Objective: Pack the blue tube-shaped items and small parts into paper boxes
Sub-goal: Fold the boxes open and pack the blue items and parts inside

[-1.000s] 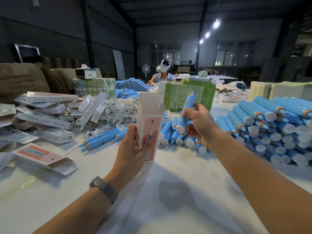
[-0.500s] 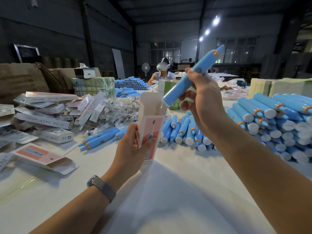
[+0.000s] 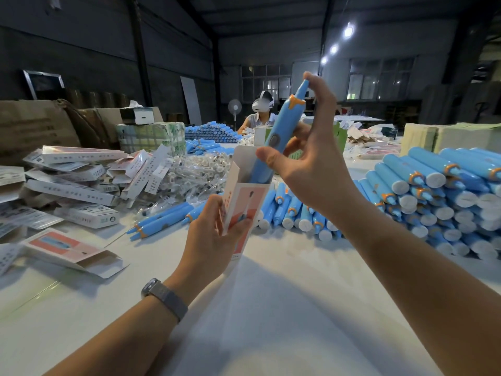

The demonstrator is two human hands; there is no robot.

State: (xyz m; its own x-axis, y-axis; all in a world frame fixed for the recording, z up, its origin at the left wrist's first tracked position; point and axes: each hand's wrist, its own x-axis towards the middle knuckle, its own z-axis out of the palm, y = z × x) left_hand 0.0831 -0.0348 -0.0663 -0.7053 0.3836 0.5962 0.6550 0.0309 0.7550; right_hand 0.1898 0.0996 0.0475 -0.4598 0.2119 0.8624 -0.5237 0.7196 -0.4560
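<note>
Insertion step: the left hand (image 3: pixel 214 240) grips the upright paper box (image 3: pixel 245 202) while the right hand (image 3: pixel 306 164) pinches the blue tube (image 3: pixel 279 134), base-end just inside the open top; next, the tube likely needs sliding straight down.

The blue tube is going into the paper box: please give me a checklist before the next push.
1. Left hand grips paper box: ok.
2. Box top flap open, mouth clear: ok.
3. Blue tube lower end inside mouth: ok.
4. Right hand holds tube, fingertip on tip: ok.
5. Tube in line with box: cannot tell.
6. Box bottom closed: cannot tell.
</note>
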